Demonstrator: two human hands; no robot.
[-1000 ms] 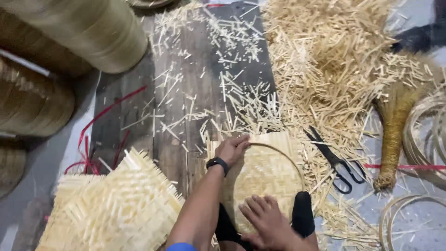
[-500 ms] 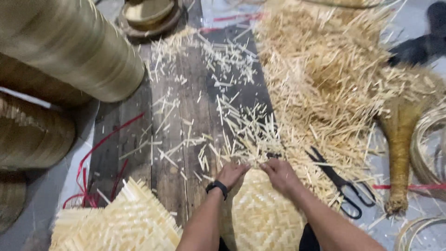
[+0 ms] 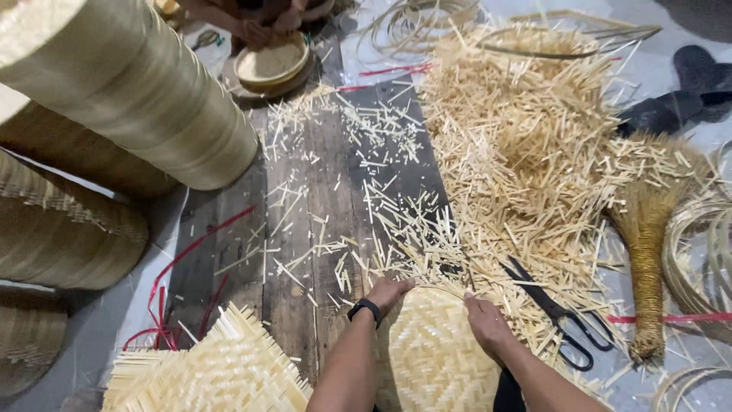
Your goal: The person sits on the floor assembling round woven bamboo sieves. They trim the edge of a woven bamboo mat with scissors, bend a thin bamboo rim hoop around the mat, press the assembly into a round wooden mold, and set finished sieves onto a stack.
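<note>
Seen from above, a round woven bamboo tray (image 3: pixel 435 355) lying on the dark wooden boards (image 3: pixel 320 198), just in front of the knees. Left hand (image 3: pixel 387 292), black wristband (image 3: pixel 365 310) on its wrist, curled over the tray's far-left rim, fingers closed on the edge; right hand (image 3: pixel 488 326) pressing on the far-right rim, fingers bent down over it, though cannot tell whether pinching the rim or only resting on it. Black scissors (image 3: pixel 560 317) lying just right of the right hand, half sunk in a heap of bamboo offcuts (image 3: pixel 526 145). Square woven mats (image 3: pixel 206 366) stacked to the left, red string (image 3: pixel 183 259) trailing beside them, tall stacks of bamboo hoops (image 3: pixel 130 84) further left, a grass whisk broom (image 3: pixel 648 244) to the right, another person's hands (image 3: pixel 263 27) at work at the top. Likely trouble from here: splinters in bare fingertips from raw strip ends at the rim; weave loosening if the edge slips from the left-hand grip; a nick from the scissors if groped for blindly among the offcuts.
</note>
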